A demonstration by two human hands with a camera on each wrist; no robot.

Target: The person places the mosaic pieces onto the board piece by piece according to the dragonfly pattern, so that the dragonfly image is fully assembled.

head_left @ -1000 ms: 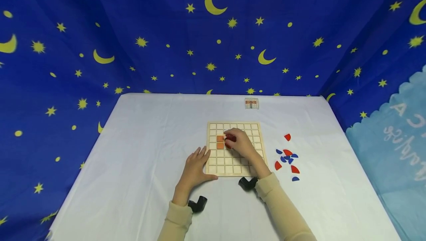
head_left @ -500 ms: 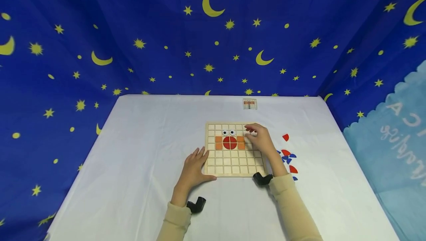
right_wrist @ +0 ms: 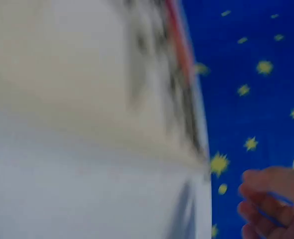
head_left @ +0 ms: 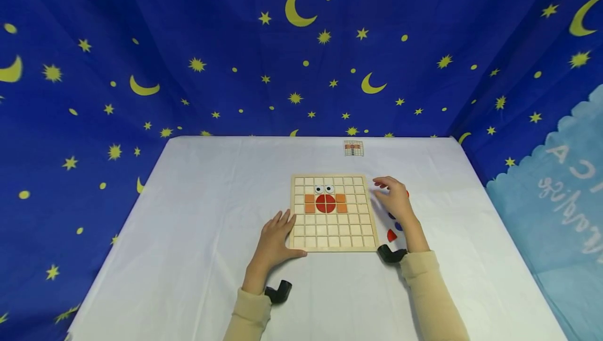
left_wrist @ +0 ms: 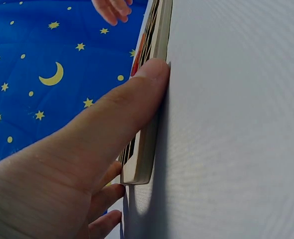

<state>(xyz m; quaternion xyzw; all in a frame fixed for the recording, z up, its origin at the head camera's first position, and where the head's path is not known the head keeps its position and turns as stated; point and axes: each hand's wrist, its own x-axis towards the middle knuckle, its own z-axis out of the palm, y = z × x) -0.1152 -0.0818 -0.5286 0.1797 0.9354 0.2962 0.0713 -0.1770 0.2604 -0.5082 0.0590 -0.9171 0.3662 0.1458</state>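
Left hand: we're bracing the grid board, grip spread
Right hand: hovering, three o'clock, grip loose
Loose pieces: likely fetching; needing pinching next

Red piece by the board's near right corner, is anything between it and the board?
Nothing visible: only white tablecloth separates the red piece from the wooden board. The black wrist device lies outside that gap.

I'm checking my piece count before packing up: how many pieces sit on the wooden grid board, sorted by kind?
Orange squares: 4
Red quarter-circles: 4
White eye pieces: 2
Total: 10
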